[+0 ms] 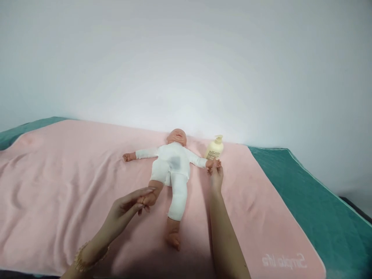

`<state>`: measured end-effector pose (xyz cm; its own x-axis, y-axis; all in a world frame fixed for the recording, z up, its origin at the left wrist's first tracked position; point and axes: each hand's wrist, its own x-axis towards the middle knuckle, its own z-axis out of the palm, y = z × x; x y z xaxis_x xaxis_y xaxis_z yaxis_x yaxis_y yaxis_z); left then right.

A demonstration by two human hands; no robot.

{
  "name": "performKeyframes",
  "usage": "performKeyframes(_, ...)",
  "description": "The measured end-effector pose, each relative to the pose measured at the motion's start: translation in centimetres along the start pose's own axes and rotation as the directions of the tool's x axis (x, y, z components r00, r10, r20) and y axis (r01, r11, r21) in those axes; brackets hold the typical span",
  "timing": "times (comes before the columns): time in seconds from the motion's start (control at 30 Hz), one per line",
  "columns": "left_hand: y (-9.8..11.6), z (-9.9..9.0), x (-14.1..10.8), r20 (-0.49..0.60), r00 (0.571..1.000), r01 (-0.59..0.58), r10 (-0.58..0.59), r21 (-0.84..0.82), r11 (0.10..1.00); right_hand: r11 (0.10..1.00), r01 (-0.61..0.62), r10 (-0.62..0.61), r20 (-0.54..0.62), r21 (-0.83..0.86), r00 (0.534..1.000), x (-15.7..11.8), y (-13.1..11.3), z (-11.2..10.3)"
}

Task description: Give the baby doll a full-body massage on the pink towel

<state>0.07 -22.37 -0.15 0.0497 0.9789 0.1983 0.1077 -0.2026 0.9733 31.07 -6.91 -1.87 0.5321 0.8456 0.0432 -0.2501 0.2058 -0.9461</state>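
Observation:
A baby doll point(180, 161) with a white cloth body lies on its back, arms spread, its head towards the wall. My left hand point(128, 205) is closed around the doll's foot at the left, which is raised and bent outward. With my right hand point(216, 176) I pinch the doll's hand on the right side, fingers and thumb around it. The doll's other leg lies straight towards me, and its other arm stretches out to the left, both untouched. Just behind my right hand stands a pale yellow pump bottle point(214, 149), upright.
Under the doll is a pink blanket point(72, 174), wrinkled at the left, with mirrored white lettering at its lower right corner. A green cover point(314, 193) shows beneath it at both sides. A white wall point(186, 66) rises behind the bed.

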Motion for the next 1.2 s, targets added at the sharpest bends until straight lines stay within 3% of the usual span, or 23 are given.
performKeyframes(0.1,-0.9,-1.0,-1.9,-0.006,1.000,0.018,-0.018,0.051,0.999,0.977,-0.161,0.172,-0.075,0.140,0.982,1.2,0.6,-0.8)
performKeyframes(0.37,-2.5,-2.5,-5.1,-0.029,0.995,0.093,-0.091,0.051,0.994,0.937,-0.234,0.272,-0.123,0.259,0.955,1.7,1.1,-1.2)
performKeyframes(0.57,-3.5,-1.3,-6.4,-0.007,0.995,0.100,-0.100,0.097,0.990,0.929,-0.248,0.286,-0.110,0.275,0.952,1.6,1.1,-1.1)
performKeyframes(0.7,-3.6,-0.2,-6.7,0.075,0.995,0.042,-0.058,0.202,0.979,0.940,-0.233,0.265,-0.103,0.248,0.959,1.7,1.1,-1.0)
performKeyframes(0.87,-3.5,0.0,-6.7,0.103,0.995,-0.029,0.003,0.246,0.969,0.968,-0.169,0.190,-0.099,0.187,0.977,1.3,1.0,-0.9)
performKeyframes(1.0,-3.2,-0.5,-6.3,0.023,0.997,-0.077,0.074,0.242,0.967,0.990,-0.063,0.078,-0.112,0.129,0.991,0.0,0.5,-0.1)
performKeyframes(1.1,-2.5,-0.3,-5.4,-0.098,0.991,-0.067,0.090,0.218,0.974,0.990,0.139,-0.139,-0.024,0.018,0.990,-1.8,0.2,1.2)
performKeyframes(1.2,-1.3,0.5,-3.6,-0.207,0.976,-0.031,0.064,0.159,0.987,0.909,0.399,-0.374,0.189,-0.122,0.908,-3.5,0.1,2.5)
